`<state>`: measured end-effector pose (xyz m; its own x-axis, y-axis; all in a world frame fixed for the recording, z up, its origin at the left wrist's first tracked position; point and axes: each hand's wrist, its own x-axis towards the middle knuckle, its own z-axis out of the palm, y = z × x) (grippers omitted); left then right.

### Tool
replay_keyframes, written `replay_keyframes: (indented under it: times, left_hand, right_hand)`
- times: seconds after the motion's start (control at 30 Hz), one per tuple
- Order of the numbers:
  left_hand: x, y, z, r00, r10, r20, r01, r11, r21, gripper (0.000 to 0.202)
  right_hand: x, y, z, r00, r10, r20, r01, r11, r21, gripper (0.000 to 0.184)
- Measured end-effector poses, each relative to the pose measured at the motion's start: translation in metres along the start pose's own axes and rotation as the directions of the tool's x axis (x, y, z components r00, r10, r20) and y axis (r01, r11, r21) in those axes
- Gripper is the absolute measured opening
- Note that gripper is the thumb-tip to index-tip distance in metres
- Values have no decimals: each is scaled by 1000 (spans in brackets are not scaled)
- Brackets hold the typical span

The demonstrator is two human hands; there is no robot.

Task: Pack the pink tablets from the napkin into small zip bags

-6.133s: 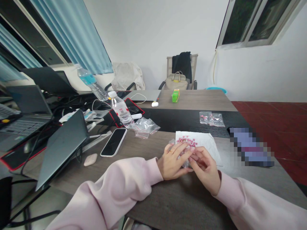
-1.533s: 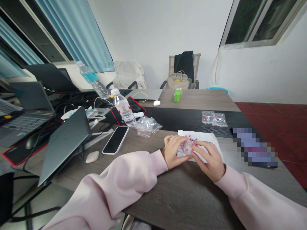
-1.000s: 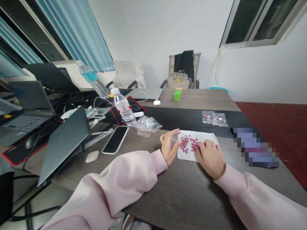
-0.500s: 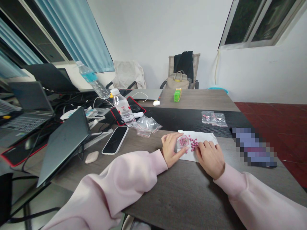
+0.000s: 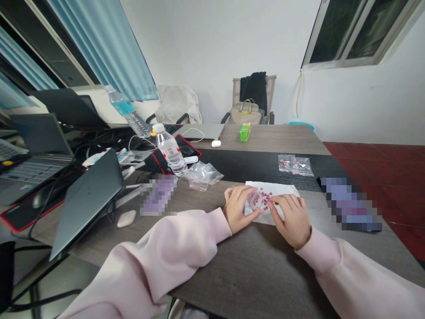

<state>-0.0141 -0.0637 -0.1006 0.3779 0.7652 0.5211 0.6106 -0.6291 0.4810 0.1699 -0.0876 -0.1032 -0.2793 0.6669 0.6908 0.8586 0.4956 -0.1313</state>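
Note:
A white tissue [image 5: 285, 190] lies on the wooden table [image 5: 252, 274] with several small pink beads [image 5: 265, 197] heaped on it. My left hand [image 5: 237, 208] pinches a small clear plastic bag [image 5: 255, 201] held open over the tissue's left edge. My right hand [image 5: 292, 217] rests on the tissue beside the beads, its fingertips closed at the bag's mouth; whether a bead sits between them is too small to tell. Both arms wear pale pink sleeves.
Two filled little bags [image 5: 295, 164] lie further back on the table. Empty clear bags [image 5: 202, 173] sit beside a water bottle [image 5: 168, 150]. Laptops [image 5: 84, 199] and cables crowd the left. A green carton [image 5: 245, 132] stands far back. Blurred patches cover an object at each side.
My left hand lifted the clear bag off the tissue, uncovering the beads, then brought it back over them. My right hand shifted from the bead pile to the bag's mouth.

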Motion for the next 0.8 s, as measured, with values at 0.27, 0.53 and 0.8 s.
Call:
replay_keyframes:
  times: [0.27,0.53,0.8]
  left_hand:
    - [0,-1,0,995,45,94,-43,999,-13,51]
    - [0,-2,0,999,-28,39,30,999,-46,49]
    - [0,-4,-1,985,-162,-54,156,982,-104,39]
  right_hand:
    - [-3,1,2,991,-111,-77,122,979,164,18]
    - [-5,5,6,995,0,-96,20,978,207,17]
    - [-9,8,16,972,78,220,-70,997,-44,16]
